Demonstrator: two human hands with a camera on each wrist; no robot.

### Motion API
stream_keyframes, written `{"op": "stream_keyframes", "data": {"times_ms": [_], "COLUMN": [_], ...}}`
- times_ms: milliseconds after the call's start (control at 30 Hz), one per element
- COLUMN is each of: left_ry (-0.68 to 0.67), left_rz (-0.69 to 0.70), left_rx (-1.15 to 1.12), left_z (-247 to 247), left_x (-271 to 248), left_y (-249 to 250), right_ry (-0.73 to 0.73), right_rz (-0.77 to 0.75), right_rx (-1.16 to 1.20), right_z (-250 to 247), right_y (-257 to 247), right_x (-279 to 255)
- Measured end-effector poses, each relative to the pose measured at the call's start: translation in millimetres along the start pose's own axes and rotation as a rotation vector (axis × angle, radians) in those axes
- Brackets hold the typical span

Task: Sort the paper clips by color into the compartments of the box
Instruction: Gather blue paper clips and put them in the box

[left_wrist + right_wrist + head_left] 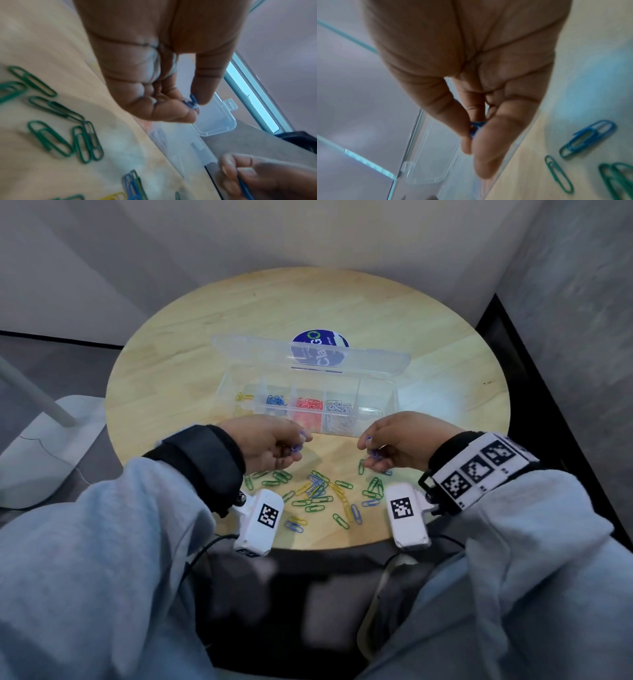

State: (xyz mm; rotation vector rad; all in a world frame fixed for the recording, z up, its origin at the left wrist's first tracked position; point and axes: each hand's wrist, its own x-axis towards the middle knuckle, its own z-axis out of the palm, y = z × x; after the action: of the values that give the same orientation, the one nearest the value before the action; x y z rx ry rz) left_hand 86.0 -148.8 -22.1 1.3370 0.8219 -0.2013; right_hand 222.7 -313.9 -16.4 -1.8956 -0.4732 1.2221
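A clear compartment box point(376, 402) lies open on the round wooden table point(205, 313), lid folded back. Its compartments hold yellow clips point(244, 397), blue clips point(276, 400), red clips point(309, 404) and white clips point(339, 408); the rightmost one looks empty. My left hand point(297, 444) hovers just in front of the box and pinches blue paper clips point(192, 103) between thumb and fingers. My right hand point(368, 450), at the same height to the right, pinches blue paper clips point(476, 128) too. Below both hands lies a loose pile point(322, 491) of green, yellow and blue clips.
A round blue sticker point(320, 338) sits on the table behind the box lid. A white lamp base point(44, 446) stands on the floor at the left. Grey walls close in behind and to the right. Camera units are strapped under both wrists near the table's front edge.
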Motion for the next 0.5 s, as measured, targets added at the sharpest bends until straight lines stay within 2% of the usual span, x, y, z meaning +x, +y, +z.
{"op": "stream_keyframes", "data": {"times_ms": [100, 200, 267, 433, 500], "left_ry": [-0.022, 0.016, 0.07, 0.127, 0.17], "left_rz": [-0.036, -0.055, -0.037, 0.105, 0.129], "left_rx": [-0.188, -0.126, 0.064, 0.95, 1.141], "left_z": [-0.9, 2.9, 6.0, 17.7, 24.4], "left_x": [-1.8, -0.9, 3.3, 0.8, -1.9], "left_y": [1.4, 1.5, -0.1, -0.7, -1.7], "right_ry": [0.036, 0.146, 0.184, 0.192, 0.217], "right_rz": [0.026, 0.042, 0.076, 0.093, 0.103], "right_rx": [-0.058, -0.311, -0.523, -0.847, -0.918], "right_z": [-9.3, -22.8, -27.1, -12.9, -7.5], "right_y": [1.0, 6.4, 10.2, 13.2, 16.2], "right_x": [-3.8, -6.0, -6.1, 0.2, 6.4]}}
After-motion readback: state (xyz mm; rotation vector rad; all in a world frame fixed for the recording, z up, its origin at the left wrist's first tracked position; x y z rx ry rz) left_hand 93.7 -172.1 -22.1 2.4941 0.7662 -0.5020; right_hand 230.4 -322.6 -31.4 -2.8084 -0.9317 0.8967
